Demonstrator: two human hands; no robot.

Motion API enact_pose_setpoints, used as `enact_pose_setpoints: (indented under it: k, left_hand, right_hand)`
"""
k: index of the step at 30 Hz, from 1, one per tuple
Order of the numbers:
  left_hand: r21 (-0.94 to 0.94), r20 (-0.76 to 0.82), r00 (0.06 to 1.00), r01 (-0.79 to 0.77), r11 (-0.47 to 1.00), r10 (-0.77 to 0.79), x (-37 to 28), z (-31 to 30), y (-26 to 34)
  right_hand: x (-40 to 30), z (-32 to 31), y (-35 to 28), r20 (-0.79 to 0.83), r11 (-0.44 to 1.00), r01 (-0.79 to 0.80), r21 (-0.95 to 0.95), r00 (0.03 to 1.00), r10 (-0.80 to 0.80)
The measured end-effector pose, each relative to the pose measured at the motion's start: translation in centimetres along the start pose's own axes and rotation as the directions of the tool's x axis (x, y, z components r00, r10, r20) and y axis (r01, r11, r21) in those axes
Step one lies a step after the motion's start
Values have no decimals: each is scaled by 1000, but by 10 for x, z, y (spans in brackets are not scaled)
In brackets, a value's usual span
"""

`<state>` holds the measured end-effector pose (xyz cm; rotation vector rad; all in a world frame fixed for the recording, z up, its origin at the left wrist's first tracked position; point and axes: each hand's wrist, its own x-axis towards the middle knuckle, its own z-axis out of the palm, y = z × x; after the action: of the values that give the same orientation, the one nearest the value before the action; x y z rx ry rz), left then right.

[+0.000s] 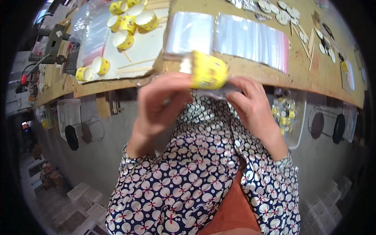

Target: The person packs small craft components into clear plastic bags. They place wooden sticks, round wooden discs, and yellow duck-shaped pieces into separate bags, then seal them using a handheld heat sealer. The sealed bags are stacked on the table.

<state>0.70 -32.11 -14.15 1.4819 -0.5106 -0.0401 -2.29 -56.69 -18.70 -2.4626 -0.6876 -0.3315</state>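
In front of my body, above the table's near edge, I hold up a yellow printed paper cylinder with a white inside. My left hand, blurred by motion, has its fingers on the cylinder's left end. Just right of the cylinder is my right hand, its thumb and fingers pinching a clear plastic bag that hangs below the cylinder. Whether the cylinder is partly inside the bag I cannot tell. Beyond my hands lie a stack of clear plastic bags and a fanned row of zip bags.
Several yellow paper cylinders and wooden sticks lie on a white board at left, near a metal bench fixture. White discs are scattered at the far right. Below the table are a plastic bin and stools.
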Motion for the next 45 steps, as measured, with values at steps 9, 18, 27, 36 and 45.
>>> enact_pose_setpoints:
  k: [9, 18, 27, 36, 45]
  left_hand:
    - [667, 511, 860, -394, 632, -3, 11, 16, -40]
    - [551, 818, 445, -421, 721, -364, 23, 39, -77]
    - [499, 770, 257, -813, 301, -583, 19, 80, -106]
    - [907, 414, 884, -383, 174, -218, 257, 49, -45]
    - [949, 289, 957, -285, -133, 9, 351, -49, -166]
  right_hand:
    - [-18, 8, 5, 62, 981, -19, 192, 998, 7]
    - [-35, 32, 8, 69, 954, 34, 297, 996, -57]
    - [-64, 30, 30, 153, 980, -61, 190, 988, 31]
    - [-105, 20, 61, -20, 956, -268, 120, 962, 273]
    - [-99, 18, 56, -134, 958, -252, 135, 954, 269]
